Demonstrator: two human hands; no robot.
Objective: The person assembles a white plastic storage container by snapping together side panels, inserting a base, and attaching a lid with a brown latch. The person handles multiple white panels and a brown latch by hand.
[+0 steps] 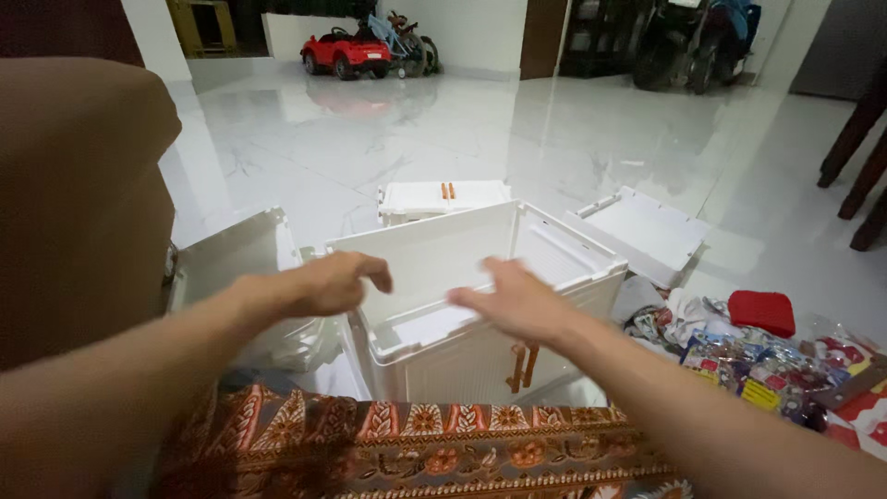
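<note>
1. Hovering over one white plastic crate [480,305] at the centre of the view: two bare hands, both blurred.
2. Reaching in from nine o'clock: the left hand [333,283], fingers curled loosely downward and half open, gripping nothing, sitting just above the crate's left wall.
3. Reaching in from four o'clock: the right hand [517,300], flat and spread open, fingers pointing toward nine o'clock, holding nothing, floating above the crate's open top; cannot tell whether touching the rim.
4. Showing on the crate's front face: one orange latch [522,365], at six o'clock from the right hand.
5. Lying on the glossy marble floor [554,139] around the crate: three loose white panels, counted as one panel with orange clips [442,198] at twelve o'clock, one flat panel [642,231] at two o'clock, and one grey-white panel [236,268] at nine o'clock.
6. Lying at three to four o'clock: one red pouch [761,311] and one heap of colourful packets [767,365].
7. Covering the lap at six o'clock: one patterned brown cloth [416,444].
8. Standing far off at eleven o'clock: one red toy car [346,51].
</note>
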